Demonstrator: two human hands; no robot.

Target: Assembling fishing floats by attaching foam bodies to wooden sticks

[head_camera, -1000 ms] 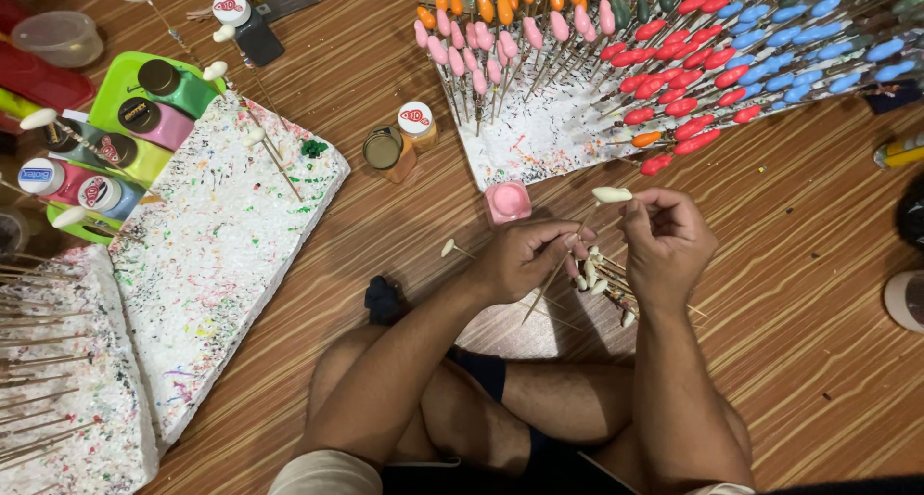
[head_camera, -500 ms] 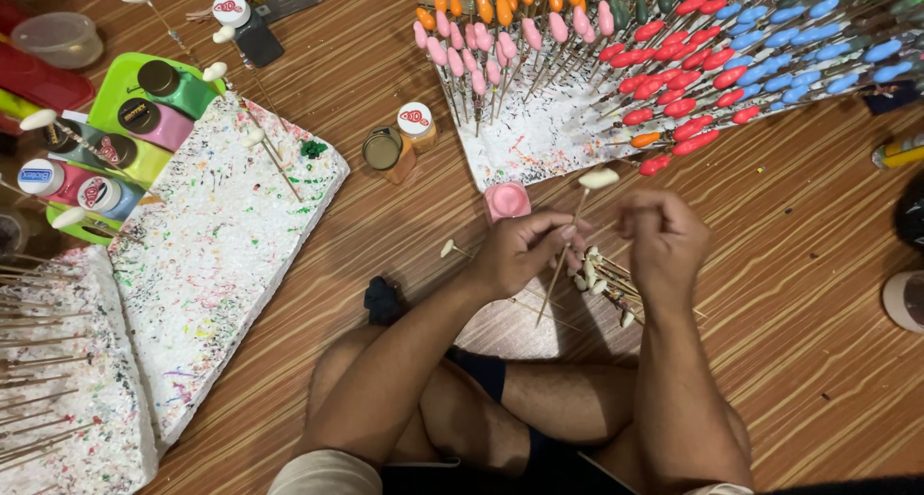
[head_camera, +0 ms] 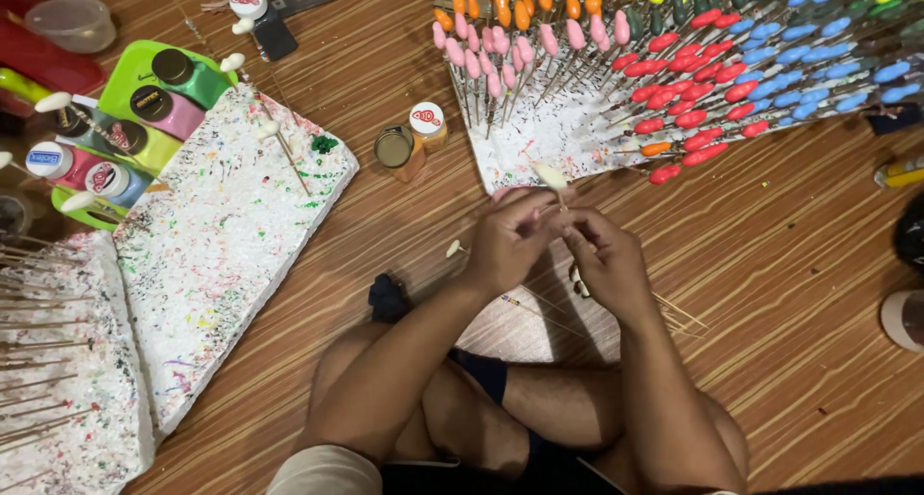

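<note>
Both my hands have drawn closer together since a moment ago, and the stick I work on now stands more upright between them. My left hand (head_camera: 508, 240) and right hand (head_camera: 602, 259) pinch a thin wooden skewer (head_camera: 559, 199) with closed fingertips; its pale, oval, unpainted tip (head_camera: 551, 176) pokes up just above my knuckles, in front of the near edge of the far foam board (head_camera: 539, 144).

That white foam board is flecked with paint and bristles with skewers carrying glossy oval beads in bands of pink (head_camera: 500, 57), orange, red (head_camera: 698, 120), blue (head_camera: 828, 57), yellow and green. Just beside its left corner stand two small round paint pots (head_camera: 409, 139). On the striped wooden floor (head_camera: 770, 293) between my hands and my crossed legs lie a few bare sticks (head_camera: 674, 312) and one loose pale bead (head_camera: 453, 249).

To my left lies a rough, speckled foam slab (head_camera: 212, 264), with a green tray (head_camera: 135, 120) of round-lidded paint jars beyond it. Another slab (head_camera: 58, 380), stuck with plain skewers, sits at the lower left.
</note>
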